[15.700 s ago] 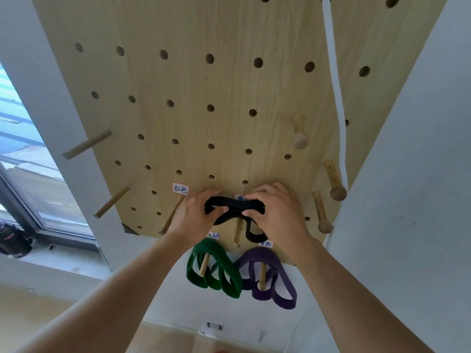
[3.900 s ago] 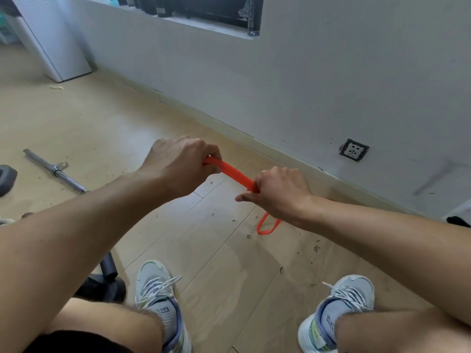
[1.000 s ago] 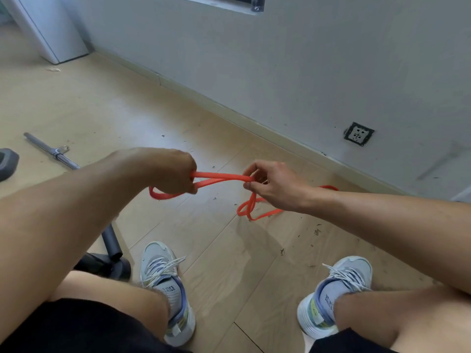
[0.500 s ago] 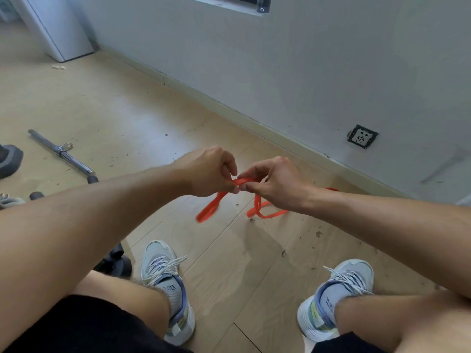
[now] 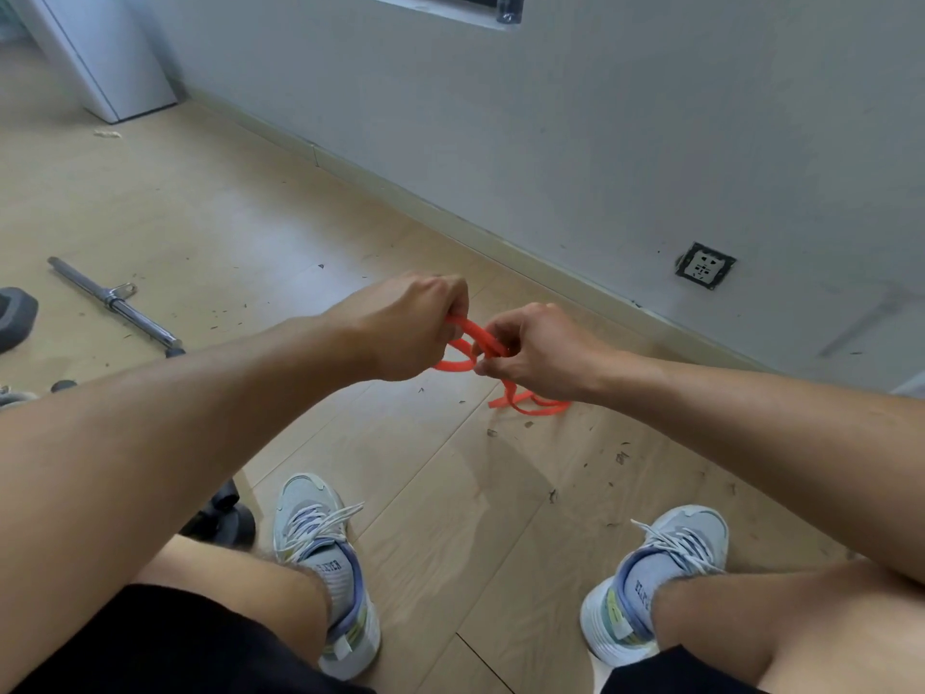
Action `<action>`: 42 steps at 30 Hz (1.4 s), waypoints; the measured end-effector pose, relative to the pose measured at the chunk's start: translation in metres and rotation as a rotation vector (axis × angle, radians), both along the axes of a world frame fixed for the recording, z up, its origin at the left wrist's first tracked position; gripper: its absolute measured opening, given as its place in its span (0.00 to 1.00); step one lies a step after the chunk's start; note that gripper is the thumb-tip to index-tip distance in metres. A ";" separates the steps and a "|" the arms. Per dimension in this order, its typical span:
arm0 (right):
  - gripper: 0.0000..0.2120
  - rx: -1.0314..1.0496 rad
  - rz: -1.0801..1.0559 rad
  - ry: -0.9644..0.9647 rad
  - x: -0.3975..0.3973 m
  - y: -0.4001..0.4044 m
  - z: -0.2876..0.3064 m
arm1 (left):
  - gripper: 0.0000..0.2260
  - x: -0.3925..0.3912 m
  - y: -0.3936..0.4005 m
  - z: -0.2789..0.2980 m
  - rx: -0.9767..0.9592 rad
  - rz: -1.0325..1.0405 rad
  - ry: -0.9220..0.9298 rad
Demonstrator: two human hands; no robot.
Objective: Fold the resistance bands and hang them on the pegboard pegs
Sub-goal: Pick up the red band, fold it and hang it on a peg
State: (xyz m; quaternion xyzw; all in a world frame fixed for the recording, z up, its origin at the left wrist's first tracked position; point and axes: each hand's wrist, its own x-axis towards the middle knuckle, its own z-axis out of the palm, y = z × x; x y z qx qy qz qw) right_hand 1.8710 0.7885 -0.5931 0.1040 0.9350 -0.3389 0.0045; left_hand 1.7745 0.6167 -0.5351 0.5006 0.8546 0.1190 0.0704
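Seated view, looking down past both knees at the wood floor.

Orange resistance band held in the air between both hands, above the floor and in front of the shoes. Several strands bunched into short loops between the hands; exact fold count not readable.

Left hand: fingers curled round the left end of the band loops, knuckles up, grip closed on the band. One small loop sticks out below the fist.

Right hand: thumb and fingers pinching the band strands at the right end of the bunch. Rest of the band drops under the right wrist; a flat tail shows just below it, near the floor or on it, cannot tell which.

Hands close together, only a short run of band between them.

Surroundings: grey wall with baseboard running diagonally, wall socket low on the wall at right. Metal bar lying on the floor at left, well apart from the hands; dark object at the left edge, partly cut off. White cabinet in the top left corner. Left shoe and right shoe flat on the floor, laces tied. Small dark debris scattered on the floor. Pegboard out of frame.
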 end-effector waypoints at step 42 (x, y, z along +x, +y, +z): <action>0.06 0.243 -0.150 -0.200 0.022 0.048 -0.012 | 0.03 -0.027 -0.023 0.018 0.070 0.400 -0.126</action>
